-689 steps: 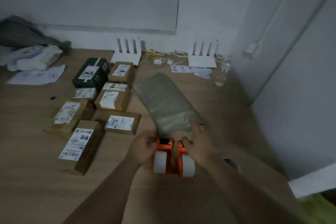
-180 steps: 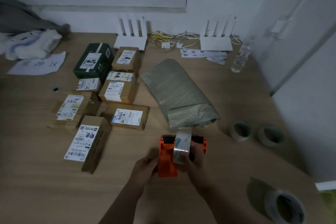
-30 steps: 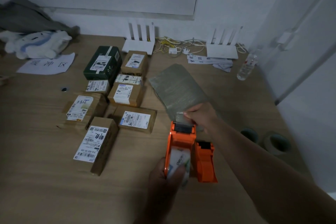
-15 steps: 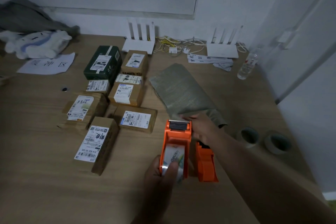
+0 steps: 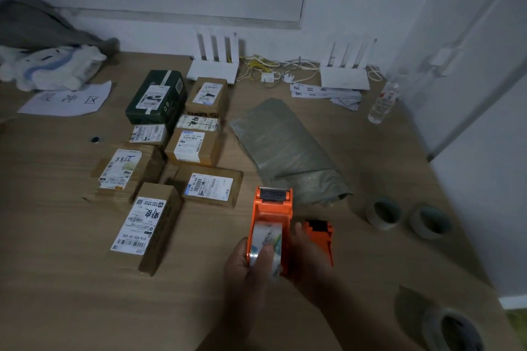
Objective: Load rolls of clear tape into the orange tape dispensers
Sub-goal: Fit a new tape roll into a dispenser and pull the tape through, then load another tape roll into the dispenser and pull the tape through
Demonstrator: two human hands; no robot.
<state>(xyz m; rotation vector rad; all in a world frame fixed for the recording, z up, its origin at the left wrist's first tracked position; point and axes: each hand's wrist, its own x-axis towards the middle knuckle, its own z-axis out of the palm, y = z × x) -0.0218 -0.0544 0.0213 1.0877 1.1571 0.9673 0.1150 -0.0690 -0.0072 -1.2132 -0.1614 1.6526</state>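
An orange tape dispenser lies on the wooden table with its toothed blade pointing away from me. A clear tape roll sits in its rear end. My left hand grips that end, thumb over the roll. On the dispenser's right side rests my right hand, fingers against its wall. A second orange dispenser lies just right of it, with no roll visible in it and partly hidden by my right hand. Two spare tape rolls stand at the right, a third at the bottom right.
Several labelled cardboard parcels and a dark green box fill the left half. A folded grey-green woven bag lies beyond the dispensers. Two white routers, cables, papers and a plastic bottle line the back wall.
My right hand has drawn back from the blade end to the dispenser's right side near the roll. The loaded dispenser now lies flatter on the table. My left hand keeps its grip.
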